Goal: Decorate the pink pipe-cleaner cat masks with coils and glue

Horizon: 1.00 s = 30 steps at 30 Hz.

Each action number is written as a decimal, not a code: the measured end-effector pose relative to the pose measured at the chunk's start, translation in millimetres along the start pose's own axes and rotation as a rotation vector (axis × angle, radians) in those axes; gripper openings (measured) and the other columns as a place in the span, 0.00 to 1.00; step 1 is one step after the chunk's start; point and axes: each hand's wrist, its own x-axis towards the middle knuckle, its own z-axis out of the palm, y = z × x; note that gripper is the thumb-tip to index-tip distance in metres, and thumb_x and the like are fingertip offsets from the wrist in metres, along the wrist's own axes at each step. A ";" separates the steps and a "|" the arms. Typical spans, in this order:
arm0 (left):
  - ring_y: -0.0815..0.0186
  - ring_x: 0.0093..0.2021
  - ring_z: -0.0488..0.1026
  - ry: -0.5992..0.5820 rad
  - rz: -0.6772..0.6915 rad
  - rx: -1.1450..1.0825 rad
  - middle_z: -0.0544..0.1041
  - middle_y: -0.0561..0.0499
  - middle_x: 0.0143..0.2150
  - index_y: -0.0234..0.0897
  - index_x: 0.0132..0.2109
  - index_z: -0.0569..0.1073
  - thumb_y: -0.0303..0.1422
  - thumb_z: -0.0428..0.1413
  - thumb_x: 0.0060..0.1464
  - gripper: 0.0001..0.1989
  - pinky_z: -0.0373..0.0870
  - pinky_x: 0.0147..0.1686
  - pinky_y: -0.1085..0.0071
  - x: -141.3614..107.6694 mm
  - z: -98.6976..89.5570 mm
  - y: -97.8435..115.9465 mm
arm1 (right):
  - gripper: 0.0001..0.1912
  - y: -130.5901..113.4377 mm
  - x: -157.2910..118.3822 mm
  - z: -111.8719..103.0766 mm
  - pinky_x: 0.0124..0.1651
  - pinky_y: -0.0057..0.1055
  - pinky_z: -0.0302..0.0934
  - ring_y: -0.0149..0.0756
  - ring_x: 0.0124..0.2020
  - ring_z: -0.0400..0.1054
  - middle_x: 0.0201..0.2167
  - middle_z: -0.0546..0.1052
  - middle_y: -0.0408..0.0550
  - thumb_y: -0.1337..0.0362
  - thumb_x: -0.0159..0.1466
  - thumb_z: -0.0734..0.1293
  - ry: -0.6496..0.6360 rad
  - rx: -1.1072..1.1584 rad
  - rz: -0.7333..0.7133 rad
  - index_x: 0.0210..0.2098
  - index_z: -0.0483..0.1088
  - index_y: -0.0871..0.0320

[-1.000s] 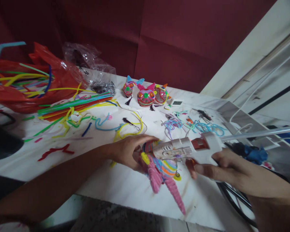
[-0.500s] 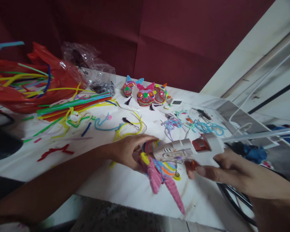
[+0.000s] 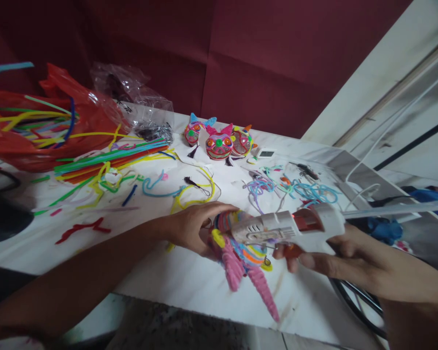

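Note:
My left hand is wrapped round the far left side of a striped pipe-cleaner craft with two pink pointed pieces toward the table's front edge. In my right hand is a white glue gun, its handle gripped and my fingers by the orange trigger. The gun lies over the craft, and its nozzle end is near the striped top; whether the tip touches cannot be made out. A clear glue stick sticks out of the gun's back. A yellow piece sits on the craft.
Behind stand finished crafts with faces. Pipe cleaners and a red bag lie at the left, beside a black object. Tangled blue pieces lie right of centre. A white cable hangs at the right.
The glue gun and my right hand have shifted slightly to the right. My left hand and the craft are almost unmoved.

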 end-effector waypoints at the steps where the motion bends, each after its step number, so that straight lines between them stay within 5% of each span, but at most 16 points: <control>1: 0.49 0.64 0.78 0.001 -0.002 -0.005 0.76 0.39 0.71 0.40 0.71 0.70 0.50 0.80 0.34 0.58 0.78 0.58 0.67 -0.1 0.2 -0.5 | 0.16 -0.3 -0.6 0.0 0.26 0.31 0.77 0.41 0.25 0.77 0.26 0.83 0.45 0.44 0.61 0.75 -0.050 0.040 -0.009 0.29 0.83 0.48; 6: 0.49 0.63 0.79 0.005 -0.011 -0.014 0.76 0.39 0.71 0.40 0.71 0.71 0.48 0.80 0.34 0.57 0.78 0.59 0.66 -0.2 -0.7 -0.4 | 0.09 -1.1 -0.2 -1.3 0.32 0.31 0.79 0.43 0.31 0.81 0.31 0.86 0.45 0.50 0.62 0.75 -0.129 0.136 -0.009 0.32 0.84 0.46; 12: 0.48 0.62 0.79 0.005 -0.004 0.011 0.76 0.38 0.70 0.39 0.71 0.71 0.50 0.80 0.33 0.58 0.77 0.61 0.64 -0.2 -1.9 1.5 | 0.15 -2.6 -2.4 -2.4 0.25 0.32 0.72 0.42 0.25 0.74 0.25 0.81 0.44 0.46 0.60 0.77 -0.079 0.115 0.054 0.24 0.80 0.47; 18: 0.48 0.64 0.79 0.010 0.018 0.062 0.77 0.37 0.69 0.37 0.70 0.71 0.52 0.80 0.35 0.57 0.74 0.66 0.63 -0.2 -3.4 0.4 | 0.26 8.0 -7.4 -2.7 0.15 0.33 0.51 0.35 0.15 0.47 0.13 0.50 0.38 0.43 0.60 0.77 -0.020 0.084 0.024 0.14 0.70 0.46; 22: 0.48 0.64 0.78 0.001 0.017 0.059 0.77 0.38 0.70 0.38 0.70 0.71 0.50 0.80 0.34 0.58 0.72 0.67 0.62 -0.8 -3.3 -1.4 | 0.24 11.9 -10.9 -5.0 0.15 0.34 0.44 0.35 0.16 0.49 0.15 0.61 0.40 0.41 0.61 0.75 -0.023 0.056 0.018 0.16 0.74 0.46; 24: 0.48 0.64 0.78 0.009 0.006 0.023 0.77 0.38 0.70 0.38 0.70 0.71 0.51 0.80 0.35 0.57 0.74 0.66 0.63 -1.7 -2.6 -1.6 | 0.28 11.8 -12.0 -6.1 0.15 0.34 0.45 0.34 0.16 0.50 0.15 0.61 0.41 0.43 0.60 0.76 0.003 0.036 0.012 0.13 0.68 0.48; 27: 0.49 0.64 0.79 0.013 -0.008 -0.006 0.77 0.38 0.69 0.38 0.70 0.71 0.52 0.79 0.37 0.56 0.76 0.62 0.64 -2.7 -2.0 -2.3 | 0.39 12.2 -13.1 -5.7 0.15 0.34 0.38 0.32 0.16 0.41 0.13 0.47 0.38 0.44 0.59 0.77 0.045 0.029 -0.010 0.10 0.49 0.51; 30: 0.48 0.62 0.80 0.008 0.022 0.005 0.79 0.38 0.67 0.37 0.70 0.71 0.51 0.80 0.36 0.57 0.76 0.62 0.63 -2.2 -2.9 -4.4 | 0.44 18.6 -15.5 -0.9 0.14 0.36 0.38 0.33 0.16 0.36 0.14 0.38 0.37 0.41 0.58 0.77 0.075 0.044 0.016 0.13 0.40 0.51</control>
